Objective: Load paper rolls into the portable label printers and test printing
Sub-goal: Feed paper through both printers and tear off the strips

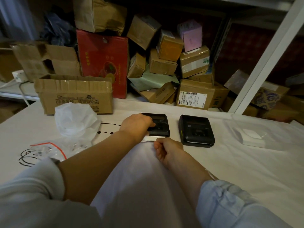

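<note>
Two black portable label printers sit side by side on the white table cover. My left hand (pixel 137 123) lies on top of the left printer (pixel 160 126), its fingers curled over the printer's left side and top. A strip of white paper (pixel 153 139) comes out of that printer's front slot. My right hand (pixel 166 149) pinches the near end of this strip just in front of the printer. The right printer (pixel 196 130) stands untouched, a thin white edge showing at its front slot.
A crumpled clear plastic bag (pixel 74 120) and a red-striped zip bag (pixel 47 149) lie at the left. A white stack of labels in plastic wrap (pixel 251 136) lies at the right. Cardboard boxes (pixel 75 94) pile up behind the table, and a white shelf post (pixel 266 53) slants at right.
</note>
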Motion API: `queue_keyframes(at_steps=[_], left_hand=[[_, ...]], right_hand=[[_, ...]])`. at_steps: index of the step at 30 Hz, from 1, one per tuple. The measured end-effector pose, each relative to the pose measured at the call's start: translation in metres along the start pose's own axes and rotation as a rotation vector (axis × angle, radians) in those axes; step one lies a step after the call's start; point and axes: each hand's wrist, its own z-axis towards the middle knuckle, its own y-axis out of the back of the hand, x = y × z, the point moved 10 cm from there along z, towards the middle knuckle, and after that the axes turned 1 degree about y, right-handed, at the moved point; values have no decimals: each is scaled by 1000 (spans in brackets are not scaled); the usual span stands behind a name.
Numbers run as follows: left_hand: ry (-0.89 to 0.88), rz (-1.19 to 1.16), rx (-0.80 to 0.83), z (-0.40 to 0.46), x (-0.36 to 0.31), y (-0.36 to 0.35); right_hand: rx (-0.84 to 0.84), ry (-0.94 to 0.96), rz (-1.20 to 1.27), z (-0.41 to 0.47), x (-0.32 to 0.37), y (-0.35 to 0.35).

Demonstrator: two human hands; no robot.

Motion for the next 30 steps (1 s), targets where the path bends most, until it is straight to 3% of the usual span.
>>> queue_keyframes(at_steps=[4,8,11,13,17,19,25,30], left_hand=[[-17,107,4,0,-3,-7],[31,158,69,4,1,-10],[30,147,-16,0,-9,-1],[7,114,-116,-2,-24,10],[-157,-111,-237,1,-73,25],[-233,-218,-247,3,-94,27],[-301,-110,-9,24,-122,-3],[-275,-99,-14,31,-121,-3]], right_hand=[[-17,45,-25,-2,4,9],[-167,271,-20,1,30,52],[-344,503,-45,-10,64,93],[-441,560,-69,-17,78,119],[-455,424,-56,-2,66,148],[-366,297,-86,7,50,142],[-143,100,22,8,31,114],[-141,50,114,13,27,110]])
